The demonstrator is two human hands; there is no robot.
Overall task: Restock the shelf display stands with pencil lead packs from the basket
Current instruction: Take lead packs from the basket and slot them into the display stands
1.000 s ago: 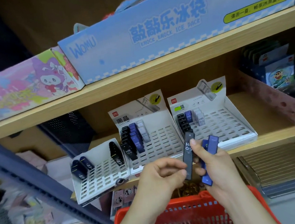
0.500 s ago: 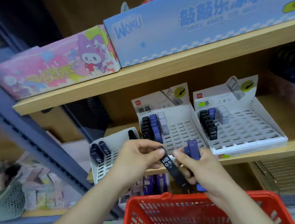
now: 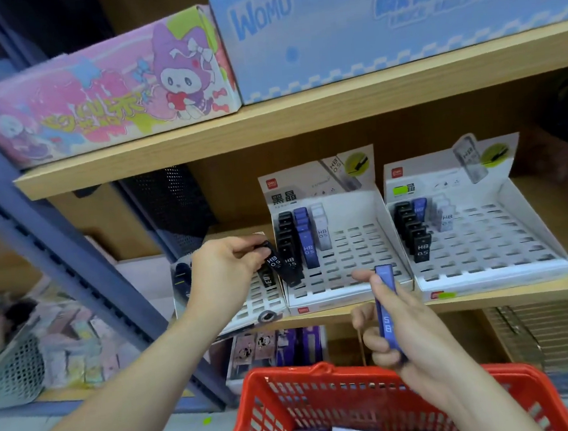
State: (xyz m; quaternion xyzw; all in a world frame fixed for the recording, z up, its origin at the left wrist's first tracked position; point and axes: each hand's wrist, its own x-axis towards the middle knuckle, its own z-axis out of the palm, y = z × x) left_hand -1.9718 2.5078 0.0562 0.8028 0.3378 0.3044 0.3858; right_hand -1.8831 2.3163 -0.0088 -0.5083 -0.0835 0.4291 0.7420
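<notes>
The left hand (image 3: 225, 272) is pinching a black lead pack (image 3: 274, 262) by its upper end between thumb and curled fingers, holding it slanted with its lower end pointing at the front of the black row (image 3: 286, 239) along the left edge of the middle display stand (image 3: 350, 280). The right hand (image 3: 413, 334) is gripping a blue lead pack (image 3: 386, 306) upright just in front of that stand's front lip, fingers wrapped round its lower half. The red basket (image 3: 290, 376) is sitting below and in front of the stand, with more packs lying in its bottom.

Because the black pack is leaning, its foot may well be catching a slot edge or nudging the front pack and tipping the row backward. It is also hanging over the seam with the neighbouring stand (image 3: 259, 306) to the left of the middle one, so it could end up in the wrong tray.

Blur is hiding whether the pack's foot is already touching a slot. The left hand is covering much of the neighbouring stand. Whether the right hand is holding a second pack I cannot tell, and the picture's bottom edge is cutting off the basket.
</notes>
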